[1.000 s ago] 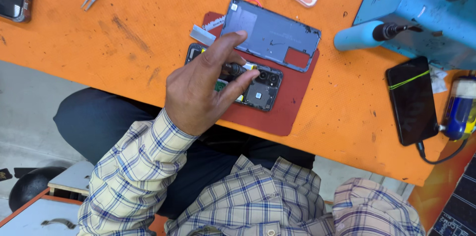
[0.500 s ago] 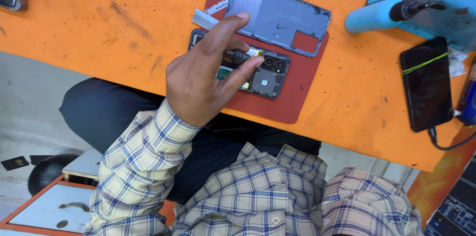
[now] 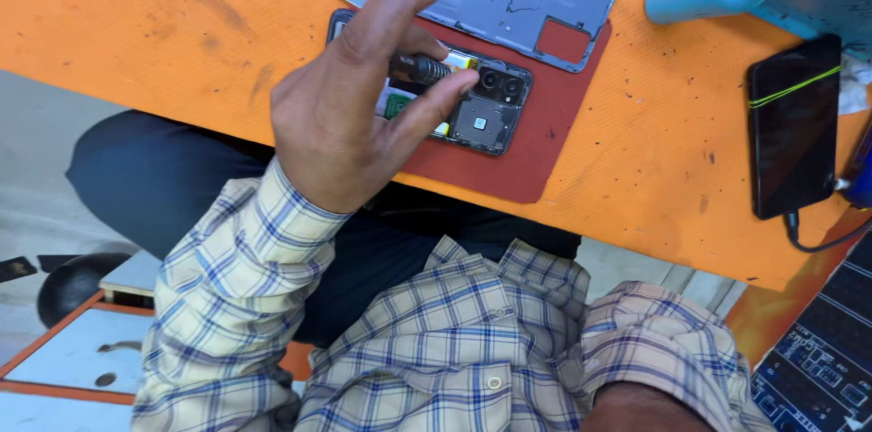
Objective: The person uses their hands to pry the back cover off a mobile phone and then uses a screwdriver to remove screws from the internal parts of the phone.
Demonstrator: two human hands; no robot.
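Pinching a dark screwdriver [image 3: 420, 67] over the opened phone [image 3: 472, 105], the left hand [image 3: 350, 114] works above a red mat [image 3: 545, 150] on the orange table [image 3: 136, 32].

Checked shirt [image 3: 436, 350] — cream with blue and grey lines, buttoned, long-sleeved — over dark trousers [image 3: 182, 187].

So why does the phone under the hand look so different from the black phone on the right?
The opened phone has its back off, so its camera lenses and inner parts show; the black phone is closed, with a dark glossy face. The opened phone lies on a red mat; the black phone lies on the bare orange table. The left hand holds a tool over the opened phone; nobody touches the black phone, which has a cable. Both lie flat.
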